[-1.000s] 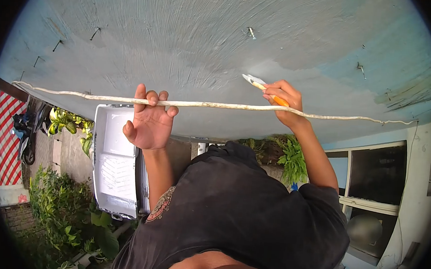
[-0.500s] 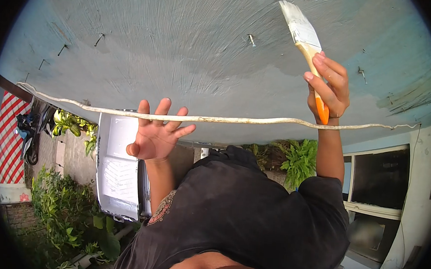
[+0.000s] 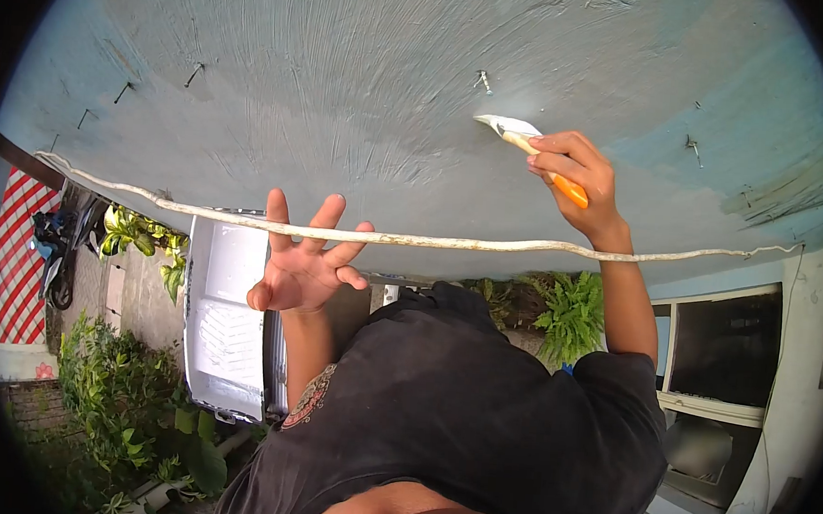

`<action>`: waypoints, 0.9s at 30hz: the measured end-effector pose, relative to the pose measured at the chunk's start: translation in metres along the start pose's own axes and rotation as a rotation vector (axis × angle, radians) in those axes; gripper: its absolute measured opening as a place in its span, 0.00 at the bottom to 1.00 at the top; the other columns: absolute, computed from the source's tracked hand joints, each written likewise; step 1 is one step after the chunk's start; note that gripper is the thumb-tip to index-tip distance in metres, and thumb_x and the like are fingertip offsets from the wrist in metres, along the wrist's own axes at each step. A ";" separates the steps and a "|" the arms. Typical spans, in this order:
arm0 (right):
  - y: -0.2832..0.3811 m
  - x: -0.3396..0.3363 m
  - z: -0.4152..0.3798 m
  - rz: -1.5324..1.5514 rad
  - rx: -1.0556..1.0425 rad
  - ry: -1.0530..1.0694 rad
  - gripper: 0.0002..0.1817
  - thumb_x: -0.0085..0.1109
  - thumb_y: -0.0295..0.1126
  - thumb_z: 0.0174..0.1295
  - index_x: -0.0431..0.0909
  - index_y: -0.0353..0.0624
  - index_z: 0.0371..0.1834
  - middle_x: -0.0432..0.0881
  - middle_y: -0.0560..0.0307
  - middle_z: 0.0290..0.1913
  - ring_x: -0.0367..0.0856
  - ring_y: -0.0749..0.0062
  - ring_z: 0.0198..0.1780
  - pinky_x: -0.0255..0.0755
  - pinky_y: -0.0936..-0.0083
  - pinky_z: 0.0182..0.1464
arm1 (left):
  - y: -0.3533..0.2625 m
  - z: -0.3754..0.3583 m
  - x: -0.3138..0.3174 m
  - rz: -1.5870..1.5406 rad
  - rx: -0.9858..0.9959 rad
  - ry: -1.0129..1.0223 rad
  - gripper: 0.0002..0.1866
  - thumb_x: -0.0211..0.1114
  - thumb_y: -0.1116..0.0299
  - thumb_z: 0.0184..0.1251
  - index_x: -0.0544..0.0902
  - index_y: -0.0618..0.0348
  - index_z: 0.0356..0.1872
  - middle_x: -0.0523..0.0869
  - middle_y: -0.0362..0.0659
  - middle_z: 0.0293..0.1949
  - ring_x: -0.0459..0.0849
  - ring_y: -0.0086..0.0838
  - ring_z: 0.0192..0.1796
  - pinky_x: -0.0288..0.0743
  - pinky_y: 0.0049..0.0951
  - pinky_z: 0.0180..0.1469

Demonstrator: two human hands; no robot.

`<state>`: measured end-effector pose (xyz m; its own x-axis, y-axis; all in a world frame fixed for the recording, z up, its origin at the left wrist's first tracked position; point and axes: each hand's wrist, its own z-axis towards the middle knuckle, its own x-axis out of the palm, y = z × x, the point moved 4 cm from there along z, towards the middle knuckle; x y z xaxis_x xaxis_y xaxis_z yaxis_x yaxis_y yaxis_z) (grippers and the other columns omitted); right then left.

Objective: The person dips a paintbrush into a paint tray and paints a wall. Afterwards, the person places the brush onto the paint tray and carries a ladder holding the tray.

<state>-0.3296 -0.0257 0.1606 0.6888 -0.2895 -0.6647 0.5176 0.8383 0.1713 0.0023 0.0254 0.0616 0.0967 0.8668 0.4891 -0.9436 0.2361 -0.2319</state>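
Observation:
My right hand [image 3: 581, 183] is closed around the handle of a paintbrush [image 3: 518, 139], whose orange end pokes out below the fingers. White paint covers the bristles, and their tip is at the grey-blue wall [image 3: 346, 93], a little below a nail [image 3: 483, 80]. My left hand [image 3: 302, 274] holds nothing; its fingers are spread, palm showing, behind a thin white cable [image 3: 412, 241] that runs across the view. Just left of that hand is a white paint tray [image 3: 227, 340] with wet white paint on its ribbed part.
More nails [image 3: 693, 150] stick out of the wall. Green plants [image 3: 111, 399] grow at the lower left, with a parked motorbike [image 3: 68, 245] and a red-and-white striped panel [image 3: 25, 262] beyond. A fern [image 3: 568, 314] and a window [image 3: 726, 347] are on the right.
My right hand has brought the brush down and to the left, and the brush has tilted from nearly upright to slanting left. My left hand has hardly moved, its fingers slightly more spread.

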 end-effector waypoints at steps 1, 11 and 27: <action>0.007 -0.015 0.012 -0.065 -0.050 -0.064 0.15 0.75 0.20 0.50 0.87 0.45 0.41 0.87 0.56 0.45 0.87 0.60 0.48 0.83 0.69 0.43 | 0.000 0.000 0.000 -0.003 -0.003 -0.001 0.56 0.69 0.59 0.69 0.33 0.25 0.83 0.32 0.52 0.84 0.34 0.67 0.82 0.66 0.66 0.70; 0.020 -0.037 0.024 -0.611 -0.340 -0.246 0.16 0.71 0.29 0.50 0.89 0.53 0.44 0.88 0.57 0.49 0.86 0.60 0.51 0.87 0.58 0.54 | 0.001 0.001 0.001 -0.024 0.022 0.065 0.56 0.69 0.59 0.69 0.32 0.24 0.82 0.31 0.53 0.84 0.32 0.66 0.82 0.70 0.63 0.68; 0.013 -0.093 0.055 -0.101 -0.014 -0.118 0.10 0.72 0.19 0.55 0.86 0.40 0.40 0.87 0.53 0.41 0.87 0.63 0.45 0.80 0.74 0.39 | 0.004 -0.002 0.002 -0.051 0.044 0.091 0.55 0.68 0.60 0.69 0.34 0.24 0.83 0.33 0.50 0.84 0.34 0.62 0.83 0.69 0.64 0.68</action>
<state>-0.3592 -0.0134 0.2644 0.6889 -0.4245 -0.5875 0.5810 0.8081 0.0973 -0.0002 0.0293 0.0603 0.1713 0.8909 0.4207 -0.9496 0.2632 -0.1706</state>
